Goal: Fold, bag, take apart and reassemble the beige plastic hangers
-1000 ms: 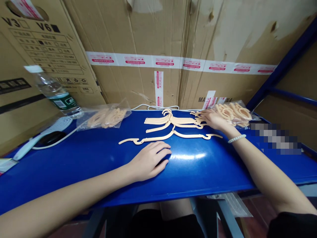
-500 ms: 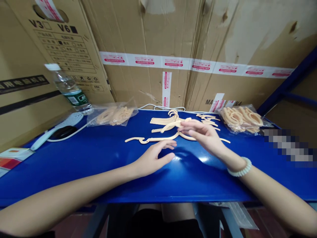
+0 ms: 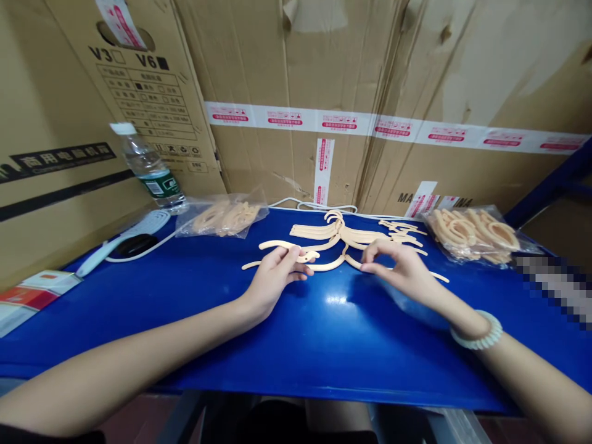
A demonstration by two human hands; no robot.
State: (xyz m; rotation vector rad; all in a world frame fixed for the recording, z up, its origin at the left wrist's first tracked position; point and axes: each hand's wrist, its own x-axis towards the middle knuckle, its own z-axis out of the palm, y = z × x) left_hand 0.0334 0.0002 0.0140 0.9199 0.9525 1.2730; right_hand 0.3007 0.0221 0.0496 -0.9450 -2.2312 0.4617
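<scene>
In the head view, my left hand (image 3: 274, 280) pinches a short cream plastic hanger piece (image 3: 272, 245), with a curled end poking out past the fingers. Behind and under it, a cream clothes hanger (image 3: 330, 267) lies spread on the table, arms out to both sides. My right hand (image 3: 400, 268) is closed, thumb and forefinger meeting at that hanger's right arm; the fingers partly hide the contact. Farther back, several matching hangers (image 3: 314, 232) are stacked with hooks together. Small loose cream pieces (image 3: 402, 231) lie to their right.
Clear bags of cream parts lie at the back left (image 3: 226, 217) and back right (image 3: 476, 234). A water bottle (image 3: 160, 182), a light-blue brush (image 3: 124, 237) and a black mouse-like object (image 3: 136, 245) are on the left. Cardboard boxes (image 3: 287, 160) stand along the back of the blue table (image 3: 277, 351).
The small hanger piece has passed from my right hand to my left. My right hand has come down to the spread hanger's right arm. The view has shifted slightly.
</scene>
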